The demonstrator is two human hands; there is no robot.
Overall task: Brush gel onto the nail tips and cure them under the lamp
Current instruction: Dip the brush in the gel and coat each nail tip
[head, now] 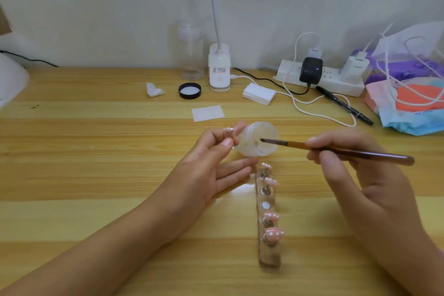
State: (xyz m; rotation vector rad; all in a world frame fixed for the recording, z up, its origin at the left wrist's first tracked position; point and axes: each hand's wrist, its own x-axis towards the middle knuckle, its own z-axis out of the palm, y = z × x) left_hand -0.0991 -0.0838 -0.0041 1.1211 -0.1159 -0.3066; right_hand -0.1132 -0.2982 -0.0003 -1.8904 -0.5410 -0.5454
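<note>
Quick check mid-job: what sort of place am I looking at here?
Probably a home desk set up for nail art, not a salon: a wooden table against a bare wall, a power strip with chargers, a stuffed plastic bag, and a rack of pink nail tips.

We have bare striped wooden tabletop [96, 175] open across the left and front. Mid-table, a narrow wooden strip of pink nail tips on metal pegs [267, 206] runs front to back, barring a sideways sweep. Farther back, a black round lid [189, 91], a white rectangular block [259, 94], a black pen [344, 106] and a white power strip [334, 84] crowd the way; crumpled plastic bags [413, 103] fill the right edge.
</note>
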